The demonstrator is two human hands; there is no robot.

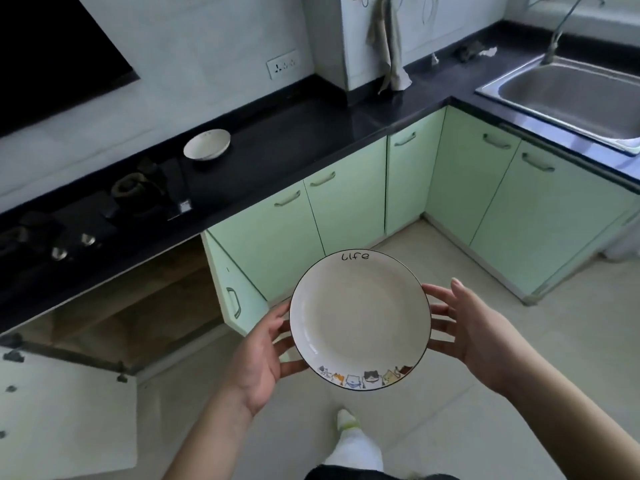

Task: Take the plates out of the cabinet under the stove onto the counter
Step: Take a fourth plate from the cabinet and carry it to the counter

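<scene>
Your two hands carry one plate [360, 320] out over the floor, level and face up, well short of the counter [311, 133]. Beyond your fingertips and to their left that dark counter runs along the wall; below it, left of your left fingers [280, 327], the cabinet [138, 306] under the stove [86, 216] stands open. I cannot tell whether more plates remain inside. Your left hand [258, 362] cups the plate's left rim, fingers curled beneath it; your right hand [474, 334] holds the right rim the same way, fingers spread and bent under the edge. Far ahead of your fingers, a white dish [207, 144] already sits on the counter beside the stove. So, by my reading, one piece is done, this one is halfway, and setting it down remains.
</scene>
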